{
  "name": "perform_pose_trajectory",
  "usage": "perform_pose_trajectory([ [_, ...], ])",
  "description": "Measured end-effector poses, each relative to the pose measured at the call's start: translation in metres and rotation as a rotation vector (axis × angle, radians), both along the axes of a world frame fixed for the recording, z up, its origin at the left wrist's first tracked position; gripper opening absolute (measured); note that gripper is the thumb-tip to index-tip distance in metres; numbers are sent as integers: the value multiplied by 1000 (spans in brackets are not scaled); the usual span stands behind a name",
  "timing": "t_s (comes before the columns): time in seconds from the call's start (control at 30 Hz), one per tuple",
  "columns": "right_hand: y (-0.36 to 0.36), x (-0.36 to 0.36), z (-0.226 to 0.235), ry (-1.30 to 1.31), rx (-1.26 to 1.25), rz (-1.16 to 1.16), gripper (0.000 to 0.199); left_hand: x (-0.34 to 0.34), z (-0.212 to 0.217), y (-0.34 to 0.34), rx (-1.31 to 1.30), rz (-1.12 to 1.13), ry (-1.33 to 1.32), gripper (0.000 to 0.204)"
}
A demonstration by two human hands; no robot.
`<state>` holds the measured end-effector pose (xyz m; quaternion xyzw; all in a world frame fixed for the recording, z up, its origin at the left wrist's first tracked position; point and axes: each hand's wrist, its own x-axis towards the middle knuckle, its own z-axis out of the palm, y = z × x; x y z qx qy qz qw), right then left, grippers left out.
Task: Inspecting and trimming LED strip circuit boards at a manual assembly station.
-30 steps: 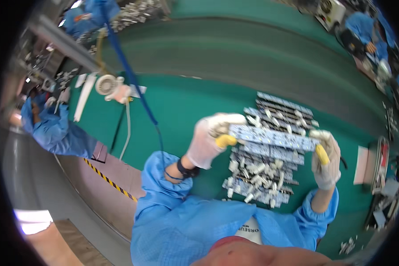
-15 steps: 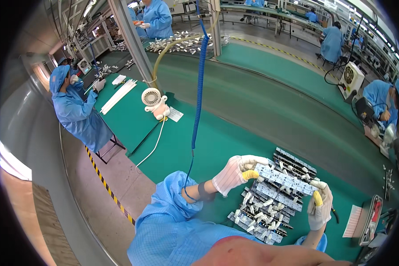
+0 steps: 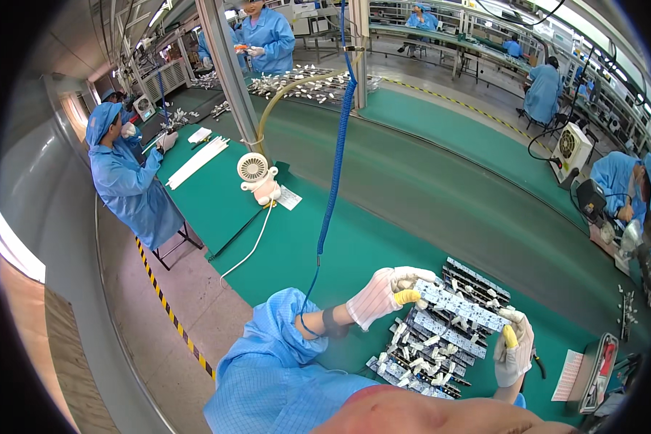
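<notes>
Head view: my left hand [image 3: 383,295] and right hand [image 3: 513,351], both gloved, each pinch one end of a long circuit board strip [image 3: 459,306]. Both grips are closed on it, thumbs on top. The strip's long axis runs from upper left to lower right between the hands, just above the stacked boards [image 3: 427,347] on the green table [image 3: 354,239].

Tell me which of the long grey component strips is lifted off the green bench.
The long grey component strip spanning both white-gloved hands: left hand grips one end, right hand the other. The other strips lie stacked on the green bench underneath.
</notes>
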<state>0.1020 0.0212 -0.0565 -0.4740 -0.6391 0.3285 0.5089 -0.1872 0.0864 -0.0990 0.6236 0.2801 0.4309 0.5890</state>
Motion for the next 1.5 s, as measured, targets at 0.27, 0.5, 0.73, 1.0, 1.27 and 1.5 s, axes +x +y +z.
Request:
perform_pose_trajectory([
  [0.27, 1, 9, -9, 74, -36, 50, 79, 1, -2, 2, 3, -11, -13, 53],
  [0.5, 2, 4, -4, 54, -46, 52, 72, 0, 4, 2, -15, -16, -37, 50],
  [0.73, -1, -3, 2, 54, -84, -18, 59, 2, 14, -1, -28, -4, -91, 49],
  [1.0, -1, -1, -2, 100, -66, 1, 60, 2, 6, -1, -17, -24, -76, 52],
  [1.27, 0, 3, 1, 69, -126, 8, 82, 1, 10, 1, -14, -41, -27, 51],
  [1.5, 2, 4, -1, 88, -118, 35, 79, 3, 11, -2, -3, -8, -58, 51],
])
